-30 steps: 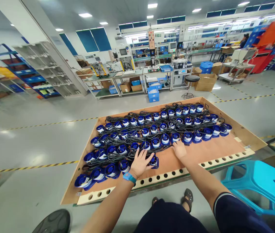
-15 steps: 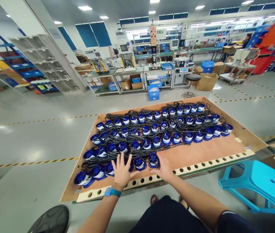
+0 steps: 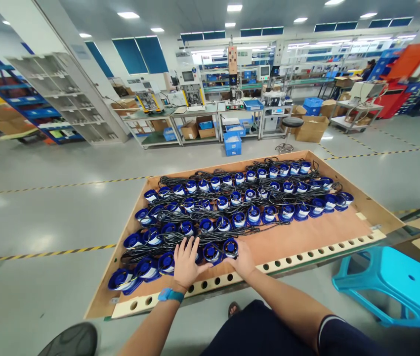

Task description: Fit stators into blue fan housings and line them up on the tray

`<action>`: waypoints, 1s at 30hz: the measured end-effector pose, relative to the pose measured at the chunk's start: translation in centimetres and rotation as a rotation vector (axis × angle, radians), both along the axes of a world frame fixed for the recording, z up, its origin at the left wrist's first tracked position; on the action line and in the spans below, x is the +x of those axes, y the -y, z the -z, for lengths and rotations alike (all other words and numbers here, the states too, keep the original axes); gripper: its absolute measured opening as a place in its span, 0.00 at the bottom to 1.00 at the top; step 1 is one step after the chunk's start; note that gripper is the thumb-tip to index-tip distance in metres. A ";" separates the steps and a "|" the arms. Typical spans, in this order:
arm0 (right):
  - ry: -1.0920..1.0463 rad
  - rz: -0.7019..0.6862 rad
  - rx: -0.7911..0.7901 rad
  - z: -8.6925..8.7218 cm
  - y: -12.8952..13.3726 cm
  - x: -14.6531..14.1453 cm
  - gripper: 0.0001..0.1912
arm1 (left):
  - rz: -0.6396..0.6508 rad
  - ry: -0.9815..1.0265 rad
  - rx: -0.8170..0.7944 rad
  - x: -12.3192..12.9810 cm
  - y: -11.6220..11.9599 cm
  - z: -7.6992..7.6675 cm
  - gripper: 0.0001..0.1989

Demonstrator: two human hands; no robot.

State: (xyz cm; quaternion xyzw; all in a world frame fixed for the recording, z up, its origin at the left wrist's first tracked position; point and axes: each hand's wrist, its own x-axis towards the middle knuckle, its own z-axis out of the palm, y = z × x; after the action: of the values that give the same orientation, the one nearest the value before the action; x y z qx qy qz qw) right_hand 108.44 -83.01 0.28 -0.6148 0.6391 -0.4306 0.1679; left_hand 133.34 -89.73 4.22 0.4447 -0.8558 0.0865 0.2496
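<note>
Left hand [image 3: 186,264]: palm down, fingers spread and extended toward the far side, thumb stretched right; nothing visibly clasped. Teal wristband [image 3: 171,295] on the same wrist. Right hand [image 3: 243,259]: turned inward, fingers and thumb curved about the right side of the end blue unit [image 3: 230,247]; contact apparent, firmness of grip impossible to tell. Location of the end blue unit: near row, right end, just right of a neighbouring blue unit [image 3: 212,252], between both hands. Another unit partly hidden behind the left hand.

Container: low wooden tray [image 3: 101,289], with several rows of blue round units, and black cables [image 3: 139,253] heaped between rows. Bare brown base to the right of the near row. Pale holed strip [image 3: 121,310] along the near edge, beneath the forearms and partly covered by them.

Surroundings: turquoise stool [image 3: 410,267], near right, beside the tray; dark round seat [image 3: 71,341], near left. Far side: workbenches with machines, stacked blue bins [image 3: 233,143], round stool [image 3: 291,121], cardboard box [image 3: 311,128]. Far left: grey shelving [image 3: 72,104].
</note>
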 end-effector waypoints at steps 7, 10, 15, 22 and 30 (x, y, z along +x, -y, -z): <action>0.000 -0.056 0.044 -0.2 -0.7 0.2 0.34 | -0.046 -0.088 -0.043 -0.4 -1.7 0.2 0.51; -0.002 -0.039 0.049 -0.4 -0.4 0.5 0.31 | -0.068 -0.111 0.000 -0.5 -1.8 0.4 0.54; -0.004 -0.029 0.063 -0.6 0.2 1.0 0.31 | -0.094 -0.119 0.038 -0.6 -1.1 0.4 0.54; -0.027 -0.104 0.080 -0.4 -0.2 0.1 0.39 | -0.083 -0.082 -0.001 -0.2 -1.1 0.5 0.49; -0.096 -0.151 0.077 0.1 -5.3 -2.0 0.42 | -0.121 -0.159 -0.017 -1.4 -6.4 -1.0 0.42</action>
State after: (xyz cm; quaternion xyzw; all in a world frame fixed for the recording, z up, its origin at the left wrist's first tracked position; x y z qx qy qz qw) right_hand 106.39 -77.68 0.18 -0.6742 0.6145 -0.3617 0.1924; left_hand 131.98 -83.34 5.21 0.4991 -0.8041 0.0730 0.3147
